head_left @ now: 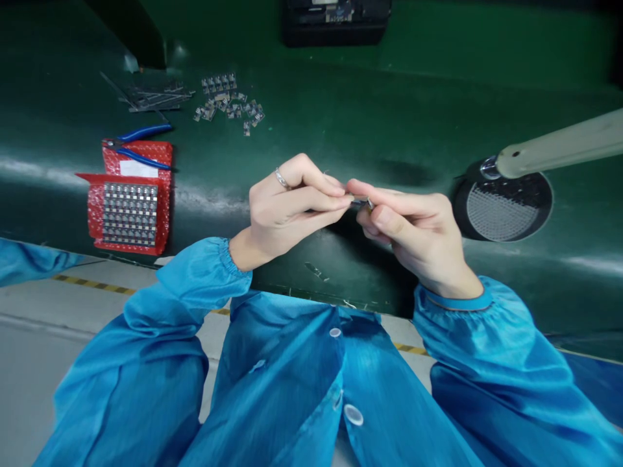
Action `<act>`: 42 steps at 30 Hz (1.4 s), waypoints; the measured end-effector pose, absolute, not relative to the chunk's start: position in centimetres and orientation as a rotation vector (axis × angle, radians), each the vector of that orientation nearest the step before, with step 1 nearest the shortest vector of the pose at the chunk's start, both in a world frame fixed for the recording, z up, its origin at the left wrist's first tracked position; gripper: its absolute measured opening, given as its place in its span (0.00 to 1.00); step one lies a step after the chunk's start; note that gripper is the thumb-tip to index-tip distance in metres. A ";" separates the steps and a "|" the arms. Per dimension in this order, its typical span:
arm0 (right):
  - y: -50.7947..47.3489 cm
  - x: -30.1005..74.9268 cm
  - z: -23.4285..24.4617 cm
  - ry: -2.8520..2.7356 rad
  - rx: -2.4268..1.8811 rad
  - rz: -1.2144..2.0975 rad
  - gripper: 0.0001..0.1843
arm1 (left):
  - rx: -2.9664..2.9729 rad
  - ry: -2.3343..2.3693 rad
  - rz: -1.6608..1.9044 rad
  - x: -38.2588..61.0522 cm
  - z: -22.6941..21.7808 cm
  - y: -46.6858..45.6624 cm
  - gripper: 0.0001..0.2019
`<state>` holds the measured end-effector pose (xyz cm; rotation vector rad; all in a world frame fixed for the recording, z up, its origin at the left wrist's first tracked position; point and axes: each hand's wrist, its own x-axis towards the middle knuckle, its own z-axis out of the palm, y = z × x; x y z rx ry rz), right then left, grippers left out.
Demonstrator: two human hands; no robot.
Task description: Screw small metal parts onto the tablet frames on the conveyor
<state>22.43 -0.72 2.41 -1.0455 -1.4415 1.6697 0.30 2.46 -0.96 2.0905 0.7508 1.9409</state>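
Green tabletop (311,123); striped tape (95,284) on pale floor (29,318) past near edge. Left hand (292,206) and right hand (419,230): each grip pinches small part (361,202), held inward of that edge, mostly finger-hidden. Black device (335,32) cut off at top.

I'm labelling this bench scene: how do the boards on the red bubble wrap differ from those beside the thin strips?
The gridded boards form even rows; the loose boards mostly lie scattered at mixed angles. The gridded boards rest on red bubble wrap, the loose boards on the green table. Both sets look like small electronic boards with metallic-looking parts.
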 end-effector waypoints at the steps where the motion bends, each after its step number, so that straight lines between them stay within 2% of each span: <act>1: -0.7 22.4 2.4 -1.446 -1.042 1.662 0.30 | 2.091 0.738 1.944 0.3 -1.0 2.4 0.09; 7: -0.8 22.2 2.3 -1.478 -1.007 1.595 0.26 | 2.133 0.725 1.927 0.4 -1.2 2.1 0.09; 10: -1.0 22.1 2.5 -1.478 -0.996 1.573 0.25 | 2.138 0.613 2.063 0.8 -1.4 2.5 0.09; 16: -1.5 21.8 2.5 -1.436 -1.048 1.563 0.28 | 2.123 0.566 2.078 1.0 -1.4 2.5 0.09; 23: -2.1 21.3 2.6 -1.369 -1.073 1.571 0.27 | 2.100 0.613 2.158 1.7 -1.1 1.9 0.14; 28: -2.1 21.5 3.0 -1.356 -1.078 1.615 0.29 | 2.030 0.618 2.122 1.5 -1.5 2.2 0.07; 36: -1.8 22.0 3.1 -1.375 -1.018 1.673 0.25 | 2.072 0.585 2.176 1.4 -1.7 3.1 0.13; 42: -1.5 22.0 3.0 -1.372 -1.032 1.733 0.29 | 2.111 0.573 2.115 1.3 -1.7 3.0 0.13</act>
